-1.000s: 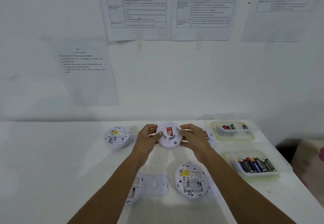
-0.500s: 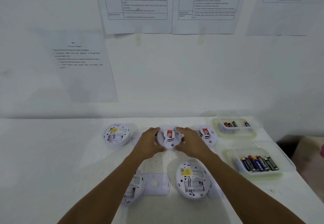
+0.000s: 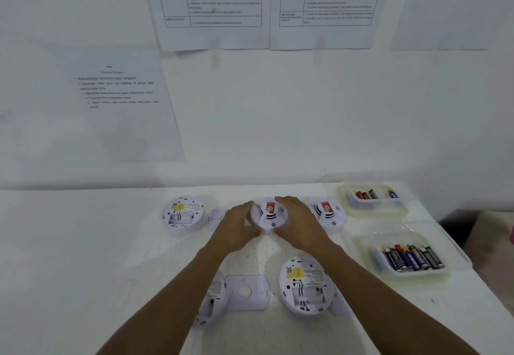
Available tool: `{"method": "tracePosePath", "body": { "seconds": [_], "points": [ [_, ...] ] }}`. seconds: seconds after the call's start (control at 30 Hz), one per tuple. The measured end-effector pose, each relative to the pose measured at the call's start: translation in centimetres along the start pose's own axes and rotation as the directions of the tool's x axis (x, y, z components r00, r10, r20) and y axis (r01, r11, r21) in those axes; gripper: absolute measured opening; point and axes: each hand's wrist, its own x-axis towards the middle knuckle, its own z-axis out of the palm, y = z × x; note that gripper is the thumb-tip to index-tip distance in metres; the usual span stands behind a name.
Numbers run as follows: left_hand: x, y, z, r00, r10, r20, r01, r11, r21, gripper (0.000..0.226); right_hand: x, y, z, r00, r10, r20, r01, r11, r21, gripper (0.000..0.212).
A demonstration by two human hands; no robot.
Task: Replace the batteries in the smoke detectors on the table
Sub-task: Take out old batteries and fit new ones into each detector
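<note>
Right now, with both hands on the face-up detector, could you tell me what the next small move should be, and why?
Probably release the middle detector: the left hand and right hand grip its rim, it appears to rest face up on the table beside another face-up detector, while the open detector nearer you looks empty.

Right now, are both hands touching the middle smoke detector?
Touching. The head view shows the left hand and right hand cupping the middle smoke detector, fingers against its rim.

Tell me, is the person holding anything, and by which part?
Yes: the red-stickered smoke detector, gripped by its rim, left hand on one side, right hand on the other.
</note>
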Motion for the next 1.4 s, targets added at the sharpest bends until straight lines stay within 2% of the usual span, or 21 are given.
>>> {"method": "tracePosePath", "body": {
  "seconds": [0.13, 0.27, 0.33, 0.4, 0.47, 0.57, 0.7, 0.77, 0.83, 0.9, 1.0, 1.03, 1.1, 1.2, 1.23, 1.3, 1.33, 1.4],
  "points": [
    [-0.5, -1.2, -1.4, 0.994, 0.06, -0.089, -0.055, 0.997, 0.062, 0.08, 0.2, -0.5, 0.1, 0.993, -0.098, -0.069, 0.097, 0.995, -0.01, 0.066],
    [-2.2, -2.9, -5.0, 0.946, 0.164, -0.279, -0.102, 0.97, 0.222, 0.081, 0.6, -3.0, 1.0, 0.971, -0.19, -0.144, 0.198, 0.979, 0.042, 0.049],
    [-3.0, -4.9, -6.5, 0.92, 0.15, -0.362, -0.037, 0.953, 0.301, 0.085, 0.7, -4.6, 2.1, 0.962, -0.235, -0.141, 0.243, 0.969, 0.047, 0.046],
    [-3.8, -6.9, -7.9, 0.919, 0.036, -0.393, 0.106, 0.936, 0.335, 0.094, 0.9, -6.4, 3.5, 0.961, -0.259, -0.096, 0.266, 0.962, 0.069, 0.043],
    [-4.5, -8.2, -8.6, 0.926, -0.102, -0.365, 0.205, 0.945, 0.256, 0.103, 1.1, -7.8, 4.7, 0.963, -0.266, -0.045, 0.269, 0.96, 0.083, 0.042],
    [-4.7, -10.0, -9.4, 0.929, -0.209, -0.307, 0.222, 0.975, 0.007, 0.105, 1.4, -9.4, 6.5, 0.973, -0.229, 0.02, 0.225, 0.967, 0.124, 0.04],
    [-5.2, -10.5, -9.4, 0.933, -0.08, -0.35, 0.079, 0.997, -0.018, 0.079, 1.8, -10.8, 7.8, 0.996, -0.084, 0.024, 0.077, 0.971, 0.226, 0.038],
    [-5.7, -9.4, -9.3, 0.925, -0.004, -0.379, -0.014, 0.999, -0.043, 0.076, 2.0, -11.4, 8.1, 0.999, 0.013, 0.041, -0.025, 0.944, 0.328, 0.035],
    [-6.2, -8.3, -9.3, 0.914, 0.058, -0.401, -0.101, 0.991, -0.088, 0.073, 2.2, -11.9, 8.1, 0.992, 0.111, 0.065, -0.129, 0.853, 0.505, 0.029],
    [-6.6, -7.4, -9.5, 0.903, 0.119, -0.414, -0.185, 0.975, -0.123, 0.072, 2.2, -12.1, 7.9, 0.977, 0.193, 0.093, -0.204, 0.709, 0.675, 0.02],
    [-7.1, -6.4, -9.9, 0.93, 0.074, -0.359, -0.199, 0.925, -0.323, 0.073, 1.9, -11.9, 6.9, 0.97, 0.227, 0.087, -0.209, 0.594, 0.777, 0.019],
    [-7.1, -6.0, -10.1, 0.95, 0.025, -0.312, -0.171, 0.875, -0.452, 0.067, 1.7, -11.8, 6.4, 0.972, 0.218, 0.083, -0.196, 0.568, 0.799, 0.02],
    [-6.7, -4.9, -10.1, 0.975, -0.017, -0.222, -0.146, 0.704, -0.695, 0.041, 1.3, -11.6, 5.2, 0.98, 0.186, 0.071, -0.161, 0.532, 0.831, 0.021],
    [-5.4, -3.3, -9.4, 0.991, -0.126, -0.04, 0.007, 0.355, -0.935, 0.058, 0.6, -11.1, 3.6, 0.988, 0.149, 0.029, -0.106, 0.539, 0.836, 0.021],
    [-5.0, -2.7, -9.1, 0.989, -0.147, 0.016, 0.052, 0.245, -0.968, 0.061, 0.5, -10.9, 3.2, 0.99, 0.144, -0.006, -0.079, 0.58, 0.811, 0.02],
    [-4.2, -1.2, -8.0, 0.981, -0.172, 0.087, 0.103, 0.083, -0.991, 0.061, 0.2, -10.2, 2.3, 0.981, 0.125, -0.147, 0.004, 0.748, 0.664, 0.019],
    [-3.9, -0.4, -7.5, 0.98, -0.164, 0.109, 0.113, 0.012, -0.994, 0.058, 0.1, -9.7, 1.8, 0.97, 0.102, -0.222, 0.043, 0.822, 0.568, 0.019],
    [-3.5, 1.3, -6.2, 0.984, -0.114, 0.134, 0.126, -0.078, -0.989, 0.052, -0.3, -8.4, 0.5, 0.94, 0.059, -0.337, 0.098, 0.897, 0.432, 0.022]
  ]
}}
